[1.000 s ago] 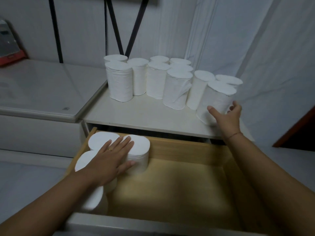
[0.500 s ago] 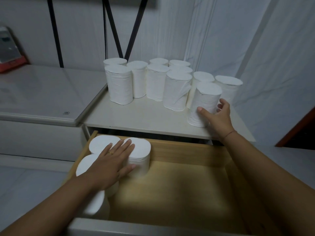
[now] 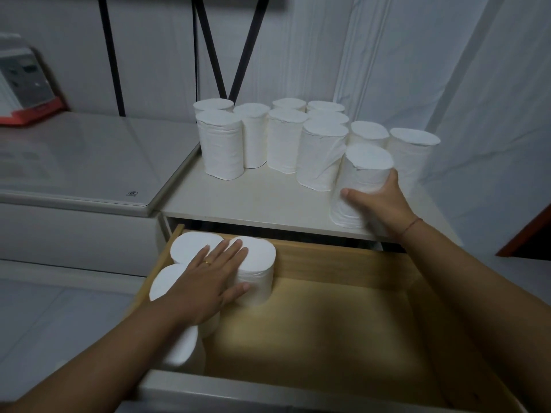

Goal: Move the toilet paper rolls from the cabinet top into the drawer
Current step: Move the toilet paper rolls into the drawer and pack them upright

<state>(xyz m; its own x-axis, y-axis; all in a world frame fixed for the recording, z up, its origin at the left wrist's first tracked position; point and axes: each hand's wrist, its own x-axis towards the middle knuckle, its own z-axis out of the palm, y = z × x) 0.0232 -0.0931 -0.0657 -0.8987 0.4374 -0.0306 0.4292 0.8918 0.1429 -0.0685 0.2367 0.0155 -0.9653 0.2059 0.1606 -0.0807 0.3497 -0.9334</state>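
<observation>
A roll [image 3: 362,177], tilted off upright, is clasped by the right grip [image 3: 381,201] at the cabinet top's [image 3: 253,201] front right edge. The left grip [image 3: 205,281] is laid flat on upright rolls [image 3: 258,254] in the drawer [image 3: 328,317].

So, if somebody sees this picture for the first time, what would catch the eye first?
First, the cluster of white paper-wrapped toilet rolls standing upright on the cream cabinet top. At its front right, the right hand grips one more white roll. Below, the left hand lies flat on the stored white rolls in the left part of the open wooden drawer.
</observation>
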